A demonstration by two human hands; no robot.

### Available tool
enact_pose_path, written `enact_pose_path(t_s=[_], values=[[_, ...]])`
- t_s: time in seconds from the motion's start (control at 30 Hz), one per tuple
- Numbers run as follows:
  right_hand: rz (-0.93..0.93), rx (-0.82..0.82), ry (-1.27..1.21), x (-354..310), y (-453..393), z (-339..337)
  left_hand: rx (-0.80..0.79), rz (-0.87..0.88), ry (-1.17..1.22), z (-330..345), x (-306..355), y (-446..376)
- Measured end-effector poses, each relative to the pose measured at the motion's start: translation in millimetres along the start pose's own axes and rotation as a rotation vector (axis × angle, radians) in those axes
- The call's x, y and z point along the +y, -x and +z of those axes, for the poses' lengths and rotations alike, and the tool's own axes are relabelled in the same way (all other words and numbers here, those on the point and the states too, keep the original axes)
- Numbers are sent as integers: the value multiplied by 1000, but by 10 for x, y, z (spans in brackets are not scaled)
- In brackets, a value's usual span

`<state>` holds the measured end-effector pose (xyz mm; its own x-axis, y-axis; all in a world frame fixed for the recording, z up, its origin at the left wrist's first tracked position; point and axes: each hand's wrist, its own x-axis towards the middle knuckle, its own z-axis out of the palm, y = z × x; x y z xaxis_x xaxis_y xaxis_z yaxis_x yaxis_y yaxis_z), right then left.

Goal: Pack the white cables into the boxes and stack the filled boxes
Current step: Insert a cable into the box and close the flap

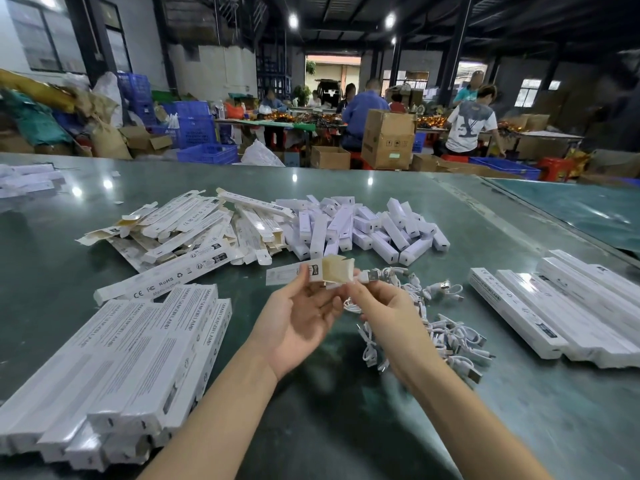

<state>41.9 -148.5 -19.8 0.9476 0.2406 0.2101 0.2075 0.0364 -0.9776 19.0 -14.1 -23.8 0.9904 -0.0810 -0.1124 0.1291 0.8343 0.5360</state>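
My left hand [300,319] holds a long white box [311,271] by its open end, the flaps spread toward me. My right hand [382,315] pinches a coiled white cable [372,274] by its USB plug, right at the box's mouth. A heap of loose white cables [446,336] lies on the green table just right of my right hand. Closed long boxes are stacked at the left [138,362] and at the right [568,306].
A pile of flat, open-ended boxes [194,226] lies behind my hands. Small white lamp units [367,225] are heaped to its right. The green table [346,427] runs toward me. Other people work at tables with cartons and blue crates far behind.
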Motion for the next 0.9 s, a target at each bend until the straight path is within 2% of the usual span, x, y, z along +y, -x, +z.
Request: enact_pose_path(t_s=[0.13, 0.27, 0.43, 0.53, 0.63, 0.8, 0.9], values=[[-91, -6, -25, 7, 20, 12, -29, -8, 7, 2, 8, 8], [-191, 105, -83, -8, 31, 56, -72, -65, -61, -20, -1, 1], [-210, 208, -117, -52, 2, -48, -79, -77, -108, -61, 6, -8], [-203, 162, -29, -35, -11, -83, -115, -44, -65, -71, 53, 7], [-174, 92, -47, -11, -12, -47, -149, -43, -28, -60, 66, 19], [-238, 46, -5, -35, 16, 2, -124, -46, 4, -62, 57, 18], [-201, 41, -44, -37, 4, -19, -113, -6, 35, -56, 78, 13]])
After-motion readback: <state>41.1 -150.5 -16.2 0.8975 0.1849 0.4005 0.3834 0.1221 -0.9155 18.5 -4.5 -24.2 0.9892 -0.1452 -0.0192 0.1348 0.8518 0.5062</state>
